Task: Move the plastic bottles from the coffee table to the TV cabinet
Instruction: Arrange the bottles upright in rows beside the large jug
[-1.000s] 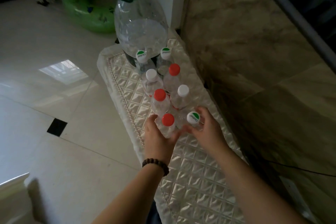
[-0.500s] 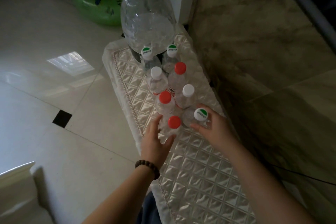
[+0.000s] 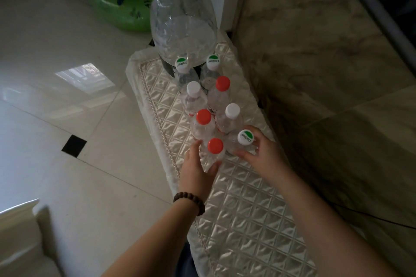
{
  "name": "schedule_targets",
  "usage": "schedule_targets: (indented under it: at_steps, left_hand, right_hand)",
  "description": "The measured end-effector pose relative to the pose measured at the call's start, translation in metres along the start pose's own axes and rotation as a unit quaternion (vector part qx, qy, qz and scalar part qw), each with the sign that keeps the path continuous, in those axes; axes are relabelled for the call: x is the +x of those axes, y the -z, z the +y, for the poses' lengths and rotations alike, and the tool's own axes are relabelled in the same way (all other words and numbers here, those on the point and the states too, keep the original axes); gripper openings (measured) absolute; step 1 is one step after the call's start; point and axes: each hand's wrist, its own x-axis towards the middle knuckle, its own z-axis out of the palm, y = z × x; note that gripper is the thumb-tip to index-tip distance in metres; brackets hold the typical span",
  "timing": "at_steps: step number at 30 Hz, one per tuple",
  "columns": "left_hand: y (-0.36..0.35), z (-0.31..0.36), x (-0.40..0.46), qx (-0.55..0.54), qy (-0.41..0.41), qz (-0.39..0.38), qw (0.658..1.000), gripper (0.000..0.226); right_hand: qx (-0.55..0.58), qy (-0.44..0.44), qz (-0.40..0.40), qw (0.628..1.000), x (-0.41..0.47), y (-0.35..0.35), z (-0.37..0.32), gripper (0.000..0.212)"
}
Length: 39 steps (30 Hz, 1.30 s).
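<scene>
Several small clear plastic bottles stand in two rows on the TV cabinet [image 3: 247, 220], which is covered with a quilted satin cloth. My left hand [image 3: 198, 171] wraps the nearest red-capped bottle [image 3: 215, 145] from the left and below. My right hand [image 3: 261, 153] holds the neighbouring bottle with the white and green cap [image 3: 245, 137], fingers round its shoulder. Both bottles stand upright on the cloth. Behind them are another red-capped bottle [image 3: 203, 117], a white-capped bottle [image 3: 233, 110] and more. A large clear water jug [image 3: 183, 27] stands at the cabinet's far end.
A marble wall [image 3: 315, 63] runs along the cabinet's right side, with a dark TV edge [image 3: 382, 11] above. A green inflatable ring [image 3: 117, 0] lies on the tiled floor at the far left. A pale furniture corner [image 3: 20, 238] is at the bottom left.
My view has shifted slightly; both hands stay on the two nearest bottles. The left hand's fingers have closed more around the red-capped bottle.
</scene>
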Motion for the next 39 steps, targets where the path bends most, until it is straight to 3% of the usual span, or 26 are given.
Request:
schedule_targets:
  at_steps: [8,12,15,18,22,25,29,35,39]
  left_hand:
    - [0.003,0.005,-0.003,0.022,-0.005,-0.004,1.000,0.079]
    - [0.008,0.003,-0.006,0.002,-0.003,-0.016,1.000,0.099]
    - [0.019,0.000,-0.011,-0.018,-0.013,-0.040,0.999,0.105]
    - [0.031,0.000,-0.014,-0.037,-0.031,-0.055,0.997,0.100]
    - [0.040,0.010,-0.002,-0.074,-0.029,0.004,0.997,0.073]
    - [0.034,0.023,0.017,-0.132,0.032,-0.008,0.991,0.058]
    - [0.019,0.026,0.032,-0.237,0.108,-0.035,0.965,0.063]
    - [0.013,0.027,0.028,-0.231,0.072,-0.016,0.970,0.062]
    - [0.011,0.026,0.025,-0.208,0.061,-0.025,0.976,0.053]
  right_hand:
    - [0.012,0.012,-0.003,1.000,0.000,-0.002,0.002,0.066]
    - [0.021,0.017,-0.016,1.000,-0.001,0.003,0.004,0.074]
    - [0.024,0.014,-0.053,0.998,-0.006,0.013,-0.001,0.092]
    - [0.037,0.025,-0.052,0.998,-0.010,0.027,-0.014,0.100]
    - [0.123,0.011,-0.034,0.992,0.005,0.035,-0.039,0.064]
    - [0.181,-0.074,-0.065,0.978,0.031,0.027,-0.041,0.076]
    - [0.269,-0.118,-0.137,0.946,0.055,0.009,-0.029,0.065]
    - [0.276,-0.129,-0.150,0.941,0.059,0.001,-0.023,0.083]
    - [0.268,-0.144,-0.137,0.943,0.056,-0.001,-0.020,0.069]
